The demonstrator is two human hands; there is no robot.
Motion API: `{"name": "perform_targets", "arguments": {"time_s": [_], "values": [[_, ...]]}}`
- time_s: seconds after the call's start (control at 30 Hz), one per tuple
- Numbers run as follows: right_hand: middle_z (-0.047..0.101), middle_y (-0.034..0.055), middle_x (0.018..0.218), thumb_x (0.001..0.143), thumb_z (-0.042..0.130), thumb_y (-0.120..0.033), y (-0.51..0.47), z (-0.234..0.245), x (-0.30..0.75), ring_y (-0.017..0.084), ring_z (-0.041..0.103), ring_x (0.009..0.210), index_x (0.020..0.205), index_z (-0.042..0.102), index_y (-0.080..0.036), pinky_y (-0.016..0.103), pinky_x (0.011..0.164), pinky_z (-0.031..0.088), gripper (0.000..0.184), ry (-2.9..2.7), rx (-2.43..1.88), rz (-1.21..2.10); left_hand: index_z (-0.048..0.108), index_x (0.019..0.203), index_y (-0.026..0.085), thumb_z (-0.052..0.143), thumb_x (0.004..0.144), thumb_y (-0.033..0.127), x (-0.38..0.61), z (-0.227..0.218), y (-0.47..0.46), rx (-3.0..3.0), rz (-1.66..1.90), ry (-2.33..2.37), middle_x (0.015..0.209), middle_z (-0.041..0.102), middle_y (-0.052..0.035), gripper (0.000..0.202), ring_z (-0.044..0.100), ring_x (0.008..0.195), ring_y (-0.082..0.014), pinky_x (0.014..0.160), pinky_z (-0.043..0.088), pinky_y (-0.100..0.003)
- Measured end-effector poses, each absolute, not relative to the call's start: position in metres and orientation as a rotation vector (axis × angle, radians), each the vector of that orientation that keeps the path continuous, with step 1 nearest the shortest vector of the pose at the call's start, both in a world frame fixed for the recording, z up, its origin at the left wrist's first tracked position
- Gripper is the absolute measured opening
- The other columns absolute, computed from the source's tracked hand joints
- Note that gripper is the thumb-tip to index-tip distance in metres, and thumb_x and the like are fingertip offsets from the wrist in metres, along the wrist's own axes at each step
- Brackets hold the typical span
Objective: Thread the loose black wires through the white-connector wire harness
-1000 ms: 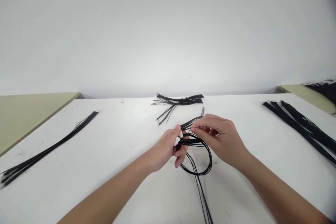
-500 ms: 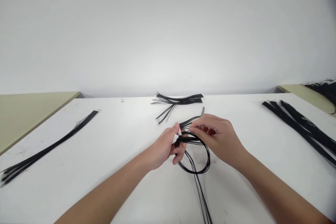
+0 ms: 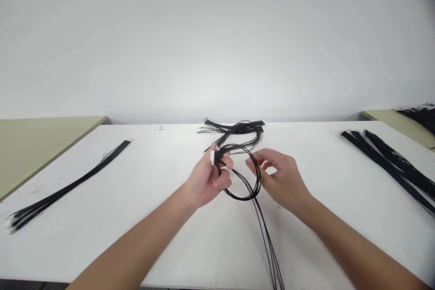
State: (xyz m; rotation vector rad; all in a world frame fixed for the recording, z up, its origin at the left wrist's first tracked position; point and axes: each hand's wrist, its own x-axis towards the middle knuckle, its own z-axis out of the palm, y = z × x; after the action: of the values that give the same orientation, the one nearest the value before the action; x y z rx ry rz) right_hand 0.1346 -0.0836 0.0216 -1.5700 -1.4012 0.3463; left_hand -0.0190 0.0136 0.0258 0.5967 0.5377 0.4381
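Holding: left hand [image 3: 207, 182] pinches looped wire bundle [image 3: 240, 198] at its white connector [image 3: 212, 157].
Right hand [image 3: 282, 182]: open, fingers loose, just beside it.

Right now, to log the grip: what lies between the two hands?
In the head view, a loop of the black wire harness held by the left hand; the right hand is open beside it.

Our left hand [image 3: 207, 181] pinches a looped black wire bundle [image 3: 245, 176] by its white connector [image 3: 212, 157]; our right hand [image 3: 280, 176] hovers open beside the loop, above the white table [image 3: 163, 199].
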Motion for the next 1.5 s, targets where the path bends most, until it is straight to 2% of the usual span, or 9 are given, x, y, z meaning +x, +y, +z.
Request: {"name": "perform_targets", "arguments": {"time_s": [0.07,0.2,0.47,0.67,0.9,1.0,1.27,1.4,1.5], "values": [[0.063,0.0006,0.071,0.085,0.056,-0.028,-0.084,0.018,0.13,0.013,0.054,0.063,0.074,0.061,-0.02,0.025,0.056,0.046,0.015,-1.488,-1.519,0.409,0.05,0.075,0.015,0.032,0.096,0.046,-0.019,0.024,0.014,0.593,0.458,0.548,0.061,0.061,0.0038,0.042,0.031,0.025,-0.0017,0.035,0.025,-0.019],[0.066,0.0028,0.081,0.085,0.057,-0.03,-0.085,0.014,0.124,0.014,0.058,0.067,0.087,0.064,-0.022,0.025,0.055,0.045,0.011,-1.536,-1.431,0.447,0.053,0.08,0.016,0.039,0.093,0.049,-0.018,0.022,0.013,0.601,0.455,0.562,0.072,0.066,0.0013,0.038,0.032,0.029,-0.0008,0.036,0.026,-0.019],[0.067,0.0029,0.082,0.086,0.054,-0.026,-0.084,0.012,0.122,0.015,0.058,0.067,0.092,0.066,-0.023,0.027,0.059,0.046,0.014,-1.526,-1.458,0.524,0.052,0.078,0.017,0.036,0.093,0.051,-0.018,0.02,0.01,0.633,0.384,0.546,0.078,0.069,-0.0007,0.041,0.033,0.029,-0.0016,0.039,0.029,-0.02],[0.06,0.001,0.064,0.083,0.056,-0.028,-0.085,0.018,0.115,0.014,0.054,0.059,0.075,0.063,-0.018,0.027,0.053,0.046,0.014,-1.315,-1.547,0.659,0.051,0.078,0.017,0.039,0.092,0.051,-0.019,0.017,0.01,0.676,0.352,0.534,0.075,0.069,-0.0016,0.038,0.034,0.031,-0.0031,0.041,0.031,-0.021],[0.067,0.0043,0.08,0.082,0.058,-0.022,-0.087,0.016,0.112,0.016,0.059,0.067,0.078,0.067,-0.021,0.028,0.06,0.05,0.01,-1.331,-1.465,0.366,0.049,0.081,0.018,0.039,0.091,0.051,-0.017,0.02,0.007,0.678,0.394,0.602,0.086,0.067,-0.0006,0.036,0.036,0.033,-0.0022,0.042,0.033,-0.021],[0.068,0.0053,0.08,0.082,0.056,-0.018,-0.087,0.014,0.112,0.017,0.062,0.072,0.078,0.067,-0.021,0.028,0.059,0.05,0.012,-1.399,-1.407,0.243,0.049,0.082,0.018,0.042,0.09,0.051,-0.017,0.02,0.005,0.69,0.404,0.633,0.082,0.065,0.0015,0.034,0.038,0.033,-0.0027,0.042,0.033,-0.021],[0.06,0.0024,0.065,0.08,0.056,-0.015,-0.087,0.015,0.112,0.011,0.049,0.054,0.069,0.063,-0.019,0.024,0.045,0.035,0.013,-1.427,-1.407,0.128,0.052,0.082,0.018,0.042,0.089,0.053,-0.016,0.019,0.004,0.741,0.395,0.674,0.089,0.066,0.001,0.037,0.042,0.035,-0.0035,0.044,0.035,-0.022],[0.055,0.0017,0.06,0.079,0.056,-0.014,-0.086,0.012,0.112,0.011,0.043,0.052,0.068,0.061,-0.018,0.024,0.045,0.031,0.014,-1.434,-1.422,0.086,0.052,0.08,0.017,0.04,0.089,0.055,-0.016,0.019,0.005,0.781,0.388,0.679,0.083,0.066,-0.0002,0.04,0.04,0.035,-0.004,0.046,0.036,-0.022],[0.05,0.0005,0.057,0.08,0.057,-0.017,-0.087,0.013,0.114,0.01,0.04,0.053,0.059,0.054,-0.018,0.025,0.047,0.03,0.021,-1.42,-1.441,0.142,0.05,0.078,0.018,0.038,0.089,0.058,-0.015,0.017,0.006,0.804,0.385,0.691,0.074,0.065,0.0,0.043,0.039,0.035,-0.005,0.046,0.035,-0.022]]}}
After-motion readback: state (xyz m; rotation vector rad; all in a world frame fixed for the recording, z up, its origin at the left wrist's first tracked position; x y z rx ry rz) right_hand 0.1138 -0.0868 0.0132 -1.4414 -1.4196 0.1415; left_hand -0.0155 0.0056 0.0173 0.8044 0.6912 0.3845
